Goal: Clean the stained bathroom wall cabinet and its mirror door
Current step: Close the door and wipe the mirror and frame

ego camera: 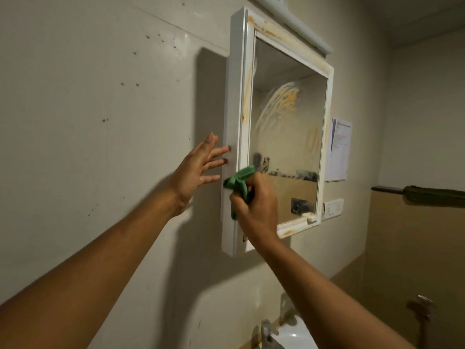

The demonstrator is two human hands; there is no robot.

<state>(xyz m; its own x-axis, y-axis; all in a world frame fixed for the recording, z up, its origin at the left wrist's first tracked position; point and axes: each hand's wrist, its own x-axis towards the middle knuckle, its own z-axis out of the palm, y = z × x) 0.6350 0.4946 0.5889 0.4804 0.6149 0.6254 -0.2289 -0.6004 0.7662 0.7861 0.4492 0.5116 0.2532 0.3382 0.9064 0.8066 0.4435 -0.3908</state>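
Two bare forearms reach up from the bottom of the view toward the cabinet (232, 137), a white wall-mounted box with a framed mirror door (286, 137); the left hand (198, 170) is spread wide with nothing in it, its fingertips (227, 148) touching the cabinet's left side panel about halfway up; the right hand (256, 202) is closed around a bunched green cloth (239, 181), which presses against the door's left frame near the lower corner of the glass. Orange-brown stains streak the door's top rail and left rail; a pale arc of smeared residue with orange flecks sits across the upper middle of the mirror, and fainter orange marks lie lower toward its right edge; more orange shows on the bottom rail. Directly above the cabinet a white tube light fitting (297, 23) runs along the wall; to the cabinet's left the wall (100, 96) carries scattered brown specks; just right of the cabinet a printed paper sheet (339, 149) hangs, with a white switch plate (333, 209) below it; further right a dark towel (432, 196) lies over a rail. Below the cabinet are a metal tap (269, 333) and a white basin (297, 336).
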